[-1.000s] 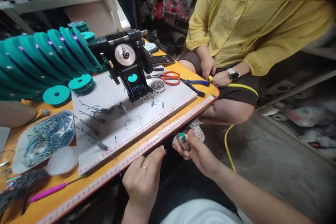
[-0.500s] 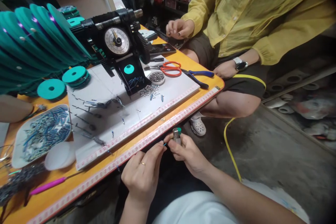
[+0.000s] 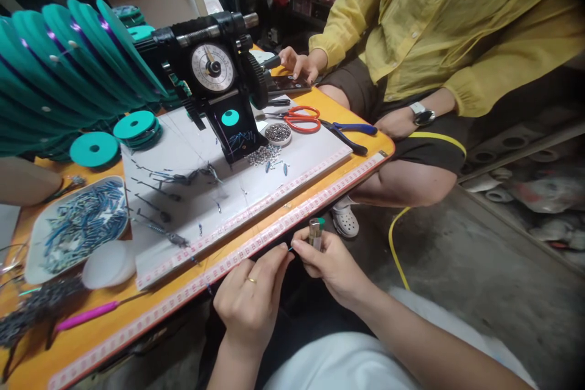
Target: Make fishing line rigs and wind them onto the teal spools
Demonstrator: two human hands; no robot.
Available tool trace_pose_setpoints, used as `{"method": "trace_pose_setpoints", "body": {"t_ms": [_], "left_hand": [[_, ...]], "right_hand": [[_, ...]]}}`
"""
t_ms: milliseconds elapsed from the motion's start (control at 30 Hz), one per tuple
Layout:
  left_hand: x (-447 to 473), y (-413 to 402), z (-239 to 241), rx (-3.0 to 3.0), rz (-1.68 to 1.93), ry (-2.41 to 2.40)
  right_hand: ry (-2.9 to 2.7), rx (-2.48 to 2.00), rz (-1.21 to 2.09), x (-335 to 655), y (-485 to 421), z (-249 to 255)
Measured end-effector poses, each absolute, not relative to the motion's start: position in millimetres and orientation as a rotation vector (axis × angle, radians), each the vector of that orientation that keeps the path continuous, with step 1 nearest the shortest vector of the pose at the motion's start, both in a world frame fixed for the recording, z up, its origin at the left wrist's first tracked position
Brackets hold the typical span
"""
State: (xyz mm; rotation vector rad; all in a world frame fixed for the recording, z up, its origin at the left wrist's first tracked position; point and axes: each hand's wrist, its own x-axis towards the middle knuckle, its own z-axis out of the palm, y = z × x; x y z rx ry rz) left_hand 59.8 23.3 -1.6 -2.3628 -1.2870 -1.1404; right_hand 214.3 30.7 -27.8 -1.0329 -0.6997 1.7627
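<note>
Just beyond the table's front edge, my left hand (image 3: 249, 301) is closed in a pinch on a small thin blue piece (image 3: 291, 249), too tiny to name surely. My right hand (image 3: 338, 268) wraps round an upright lighter (image 3: 315, 233) with a metal hood and green top. Its thumb and forefinger meet at the other end of the blue piece, so the two hands nearly touch. No flame shows. A tape measure strip (image 3: 256, 237) runs along the table edge in front of both hands.
A black winding machine (image 3: 233, 128) with a dial and green spools (image 3: 91, 149) stands on the white board (image 3: 183, 134). Red-handled scissors (image 3: 301, 119), pliers (image 3: 350, 134), a bead dish (image 3: 278, 134), a tray (image 3: 31, 262) and a pink-handled tool (image 3: 86, 317) lie around. A co-worker (image 3: 411, 42) sits at right.
The co-worker's hand has come down onto the phone. My view has shifted slightly. Both my hands keep their grips, with the lighter a little more upright.
</note>
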Motion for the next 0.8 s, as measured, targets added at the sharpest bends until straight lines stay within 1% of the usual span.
{"method": "trace_pose_setpoints", "body": {"t_ms": [300,600,800], "left_hand": [[58,23,-7,-2.425,-1.015,-1.288],[65,22,-11,-2.284,-0.859,-1.338],[70,20,-13,-2.252,-0.89,-1.402]], "right_hand": [[-0.515,-0.983,1.843,220,29,-37],[-0.381,-0.911,2.22,220,34,-59],[-0.318,-0.904,2.244,211,34,-66]]}}
